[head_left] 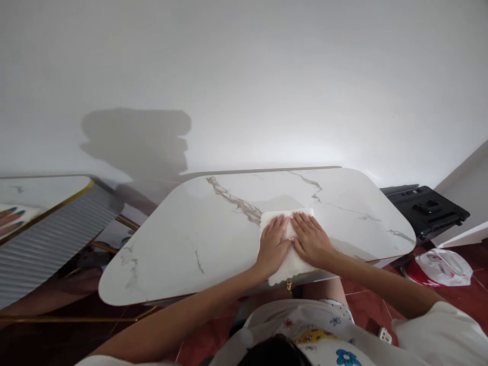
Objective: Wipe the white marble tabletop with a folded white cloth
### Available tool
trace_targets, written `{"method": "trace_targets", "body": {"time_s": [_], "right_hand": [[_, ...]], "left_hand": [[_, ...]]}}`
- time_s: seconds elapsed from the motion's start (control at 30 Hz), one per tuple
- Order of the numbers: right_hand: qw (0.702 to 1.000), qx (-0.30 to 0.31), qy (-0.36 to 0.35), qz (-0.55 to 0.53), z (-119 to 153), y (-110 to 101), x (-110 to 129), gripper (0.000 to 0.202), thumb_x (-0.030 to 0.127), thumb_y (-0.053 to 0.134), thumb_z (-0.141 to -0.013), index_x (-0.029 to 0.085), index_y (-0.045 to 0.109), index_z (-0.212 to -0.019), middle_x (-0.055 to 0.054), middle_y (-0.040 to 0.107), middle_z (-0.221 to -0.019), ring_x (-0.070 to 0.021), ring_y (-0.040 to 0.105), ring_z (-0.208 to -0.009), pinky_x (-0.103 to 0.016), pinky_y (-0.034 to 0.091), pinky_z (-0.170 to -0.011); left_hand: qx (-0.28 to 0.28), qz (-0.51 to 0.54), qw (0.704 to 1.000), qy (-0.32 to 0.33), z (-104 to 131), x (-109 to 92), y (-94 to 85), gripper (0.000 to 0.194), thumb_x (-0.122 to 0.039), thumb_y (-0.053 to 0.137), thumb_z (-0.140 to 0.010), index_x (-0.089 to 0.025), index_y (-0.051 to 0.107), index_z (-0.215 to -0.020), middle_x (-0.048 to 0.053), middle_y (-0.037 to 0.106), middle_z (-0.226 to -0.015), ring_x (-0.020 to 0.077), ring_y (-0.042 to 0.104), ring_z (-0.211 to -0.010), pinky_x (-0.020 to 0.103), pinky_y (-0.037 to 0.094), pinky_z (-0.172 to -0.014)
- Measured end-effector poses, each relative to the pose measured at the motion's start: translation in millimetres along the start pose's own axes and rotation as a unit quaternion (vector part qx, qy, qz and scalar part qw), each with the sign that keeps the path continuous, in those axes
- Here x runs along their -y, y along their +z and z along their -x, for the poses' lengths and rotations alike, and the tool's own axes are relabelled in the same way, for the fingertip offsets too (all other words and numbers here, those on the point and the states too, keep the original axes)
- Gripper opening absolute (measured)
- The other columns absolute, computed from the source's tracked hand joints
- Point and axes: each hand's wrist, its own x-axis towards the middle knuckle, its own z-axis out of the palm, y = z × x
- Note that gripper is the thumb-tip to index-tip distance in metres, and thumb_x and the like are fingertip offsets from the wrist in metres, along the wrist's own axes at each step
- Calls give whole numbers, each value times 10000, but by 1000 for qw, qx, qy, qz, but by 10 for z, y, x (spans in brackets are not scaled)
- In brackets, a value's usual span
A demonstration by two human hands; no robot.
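White cloth (290, 262) lies spread on the near side of a marble-patterned surface (171, 239), right of its middle, its near end reaching the front edge; whether it hangs over there is hard to tell. Behind everything rises a plain pale wall (244, 91), and the surface's long back edge sits close along it, probably so the straight side is backed while the rounded corners leave the front approachable. Red floor tiles (366, 310) show below. To the left stands a neighbouring table (49, 254) with a ribbed grey front and gold trim; another person's hand (9, 218) rests on a second white cloth (32, 211) there. Past the right end are a black suitcase (427, 206) and, lower down, a white plastic bag with red on it (444, 269), both off the surface, which leaves its top to the cloth and hands. The left hand (272, 244) and right hand (312, 244) lie side by side on the cloth, thumbs nearly meeting. Their fingers are stretched out, not curled, and pinch nothing; laid flat, they likely spread pressure evenly and keep the cloth from bunching. Smallest are a white socket block (385, 334) on the floor and a brass-coloured fitting (289, 286) below the cloth's near end.
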Motion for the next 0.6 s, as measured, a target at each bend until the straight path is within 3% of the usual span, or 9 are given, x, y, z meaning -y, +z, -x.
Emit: {"method": "trace_targets", "body": {"time_s": [0.17, 0.3, 0.43, 0.6], "right_hand": [[1000, 21, 15, -12, 135, -93, -76, 546, 248, 380, -903, 65, 401, -1417, -123, 380, -1487, -258, 330, -1381, -451, 298, -1126], [999, 33, 34, -10, 49, -86, -244, 551, 269, 401, -898, 81, 408, -1415, -118, 393, -1479, -255, 341, -1376, -445, 299, -1126], [999, 36, 39, -6, -227, -8, -570, 551, 296, 400, -907, 74, 414, -1411, -131, 404, -1472, -268, 346, -1372, -453, 285, -1126], [998, 42, 41, -6, -775, 154, -1066, 543, 310, 382, -919, 73, 422, -1405, -141, 413, -1466, -268, 334, -1376, -447, 269, -1122]], "left_hand": [[45, 33, 998, -43, 43, -173, 41, 646, -156, 443, -804, -191, 366, -1444, 35, 244, -1548, 218, 144, -1452, 427, 140, -1188], [51, 17, 998, -30, -131, -241, 91, 641, -174, 434, -815, -188, 349, -1450, 35, 233, -1553, 215, 137, -1454, 421, 134, -1186], [11, -20, 1000, 9, -536, -251, 178, 575, -200, 416, -849, -192, 392, -1423, 42, 307, -1532, 213, 212, -1437, 398, 172, -1176], [-53, -54, 997, 26, -1258, -199, 251, 503, -190, 367, -881, -178, 441, -1378, 62, 387, -1494, 210, 290, -1404, 391, 207, -1163]]}}
